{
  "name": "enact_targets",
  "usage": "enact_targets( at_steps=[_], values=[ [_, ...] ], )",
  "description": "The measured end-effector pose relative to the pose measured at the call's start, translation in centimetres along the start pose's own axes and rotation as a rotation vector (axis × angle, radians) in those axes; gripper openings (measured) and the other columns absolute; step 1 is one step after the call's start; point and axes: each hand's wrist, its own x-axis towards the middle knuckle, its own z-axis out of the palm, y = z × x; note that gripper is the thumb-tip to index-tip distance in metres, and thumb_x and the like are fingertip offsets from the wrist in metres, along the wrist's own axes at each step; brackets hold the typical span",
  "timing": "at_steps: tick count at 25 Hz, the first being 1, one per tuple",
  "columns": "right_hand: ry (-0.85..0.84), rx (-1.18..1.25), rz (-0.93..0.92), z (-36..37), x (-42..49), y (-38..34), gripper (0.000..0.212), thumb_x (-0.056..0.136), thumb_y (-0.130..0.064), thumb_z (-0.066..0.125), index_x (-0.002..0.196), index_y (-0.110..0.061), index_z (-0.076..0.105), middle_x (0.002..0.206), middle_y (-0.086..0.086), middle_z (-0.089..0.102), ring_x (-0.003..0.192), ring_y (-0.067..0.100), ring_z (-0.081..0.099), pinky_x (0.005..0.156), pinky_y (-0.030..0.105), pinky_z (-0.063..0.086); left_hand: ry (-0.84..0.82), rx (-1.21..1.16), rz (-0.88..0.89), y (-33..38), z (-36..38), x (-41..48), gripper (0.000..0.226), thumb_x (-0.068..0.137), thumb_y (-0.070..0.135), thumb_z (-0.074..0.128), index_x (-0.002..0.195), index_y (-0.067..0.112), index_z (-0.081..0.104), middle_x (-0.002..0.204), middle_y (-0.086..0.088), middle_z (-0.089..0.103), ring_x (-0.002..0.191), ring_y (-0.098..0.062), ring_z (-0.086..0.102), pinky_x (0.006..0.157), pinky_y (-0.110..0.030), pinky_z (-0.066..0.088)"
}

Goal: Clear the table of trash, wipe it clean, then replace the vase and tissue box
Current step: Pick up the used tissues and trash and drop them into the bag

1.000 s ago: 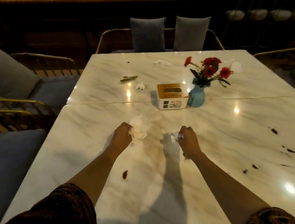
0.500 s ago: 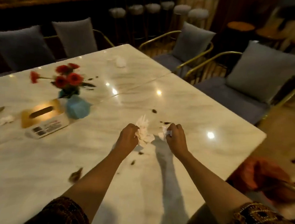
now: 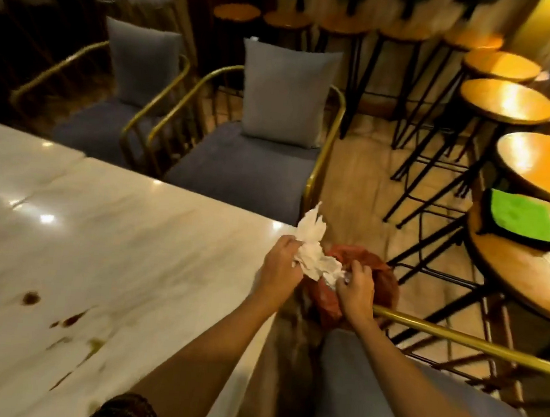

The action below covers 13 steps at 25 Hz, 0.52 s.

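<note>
My left hand grips a crumpled white tissue at the right corner of the marble table. My right hand is closed on a smaller wad of tissue just beside it. Both hands hover over a bin lined with a red bag that stands on the floor past the table's corner. Brown stains mark the table near its front left. The vase and tissue box are out of view.
A green cloth lies on a round wooden table at the right. Two grey cushioned chairs with gold frames line the table's far side. A gold chair rail crosses below my right hand. Bar stools stand behind.
My view has swung right, away from the vase and tissue box. Both hands lifted the tissues off the table and carried them past its right corner, over the red-lined bin.
</note>
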Motion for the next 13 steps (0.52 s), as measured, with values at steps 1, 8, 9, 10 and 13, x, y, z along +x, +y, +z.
enact_targets(
  at_steps=[1, 8, 9, 10, 13],
  values=[
    [0.02, -0.006, 0.039, -0.5, 1.3, 1.6, 0.029, 0.08, -0.002, 0.063, 0.108, 0.004, 0.057, 0.105, 0.025, 0.054, 0.097, 0.041, 0.052, 0.083, 0.042, 0.043, -0.052, 0.0, -0.014, 1.1, 2.1, 1.3, 0.032, 0.093, 0.035, 0.053, 0.122, 0.02, 0.055, 0.125, 0.0, 0.057, 0.11, -0.018, 0.057, 0.095, -0.03, 0.047],
    [-0.055, -0.076, 0.218, 0.8, 12.4, 12.7, 0.023, 0.077, 0.001, 0.056, 0.099, -0.002, 0.061, 0.102, 0.019, 0.062, 0.098, 0.036, 0.057, 0.081, 0.038, 0.047, -0.392, 0.296, -0.033, -0.7, 17.8, 11.1, 0.028, 0.088, 0.009, 0.058, 0.116, 0.011, 0.062, 0.117, -0.011, 0.062, 0.105, -0.025, 0.061, 0.089, -0.03, 0.052],
    [-0.072, -0.087, 0.236, 1.6, 13.6, 14.0, 0.025, 0.077, 0.002, 0.055, 0.1, -0.003, 0.061, 0.102, 0.018, 0.063, 0.097, 0.035, 0.058, 0.081, 0.036, 0.047, -0.447, 0.335, -0.031, -1.4, 19.8, 12.0, 0.03, 0.087, 0.009, 0.059, 0.117, 0.011, 0.061, 0.119, -0.011, 0.061, 0.106, -0.025, 0.06, 0.09, -0.03, 0.051],
    [-0.09, -0.097, 0.255, 2.4, 14.6, 15.2, 0.025, 0.078, 0.002, 0.053, 0.101, -0.005, 0.062, 0.102, 0.017, 0.064, 0.096, 0.034, 0.059, 0.08, 0.035, 0.048, -0.489, 0.362, -0.024, -2.2, 21.7, 12.6, 0.032, 0.086, 0.007, 0.059, 0.119, 0.01, 0.06, 0.121, -0.011, 0.06, 0.108, -0.026, 0.059, 0.09, -0.029, 0.05],
    [-0.136, -0.127, 0.277, 4.6, 16.7, 18.0, 0.019, 0.078, 0.002, 0.048, 0.085, -0.014, 0.054, 0.102, 0.017, 0.063, 0.094, 0.033, 0.059, 0.075, 0.035, 0.047, -0.552, 0.374, -0.043, -4.5, 26.1, 13.7, 0.033, 0.085, 0.003, 0.057, 0.117, 0.009, 0.061, 0.12, -0.012, 0.06, 0.108, -0.027, 0.059, 0.087, -0.03, 0.048]
  ],
)
